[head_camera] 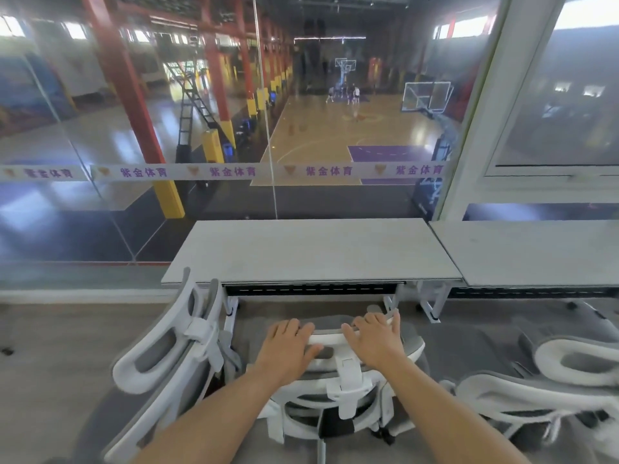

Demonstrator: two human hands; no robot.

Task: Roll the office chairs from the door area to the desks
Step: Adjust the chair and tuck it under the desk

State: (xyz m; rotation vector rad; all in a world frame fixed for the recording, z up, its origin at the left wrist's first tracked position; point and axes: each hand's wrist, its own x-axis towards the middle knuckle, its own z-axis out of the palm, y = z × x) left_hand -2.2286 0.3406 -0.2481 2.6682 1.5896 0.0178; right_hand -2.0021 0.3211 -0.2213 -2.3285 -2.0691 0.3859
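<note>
A white-framed office chair with grey mesh (341, 386) stands right in front of me, its back toward me, facing a pale grey desk (311, 249). My left hand (288, 346) grips the left side of its headrest, fingers curled over the top. On the right side of the same headrest my right hand (375, 339) grips likewise. A second chair of the same kind (167, 356) stands close on the left, touching the desk's left corner. A third chair (549, 383) is at the lower right.
A second desk (536, 252) adjoins the first on the right. Behind both desks a glass wall (134, 195) with a printed band looks down on a basketball hall. A white window frame post (482, 128) rises at the right. Grey floor (50, 363) lies at the left.
</note>
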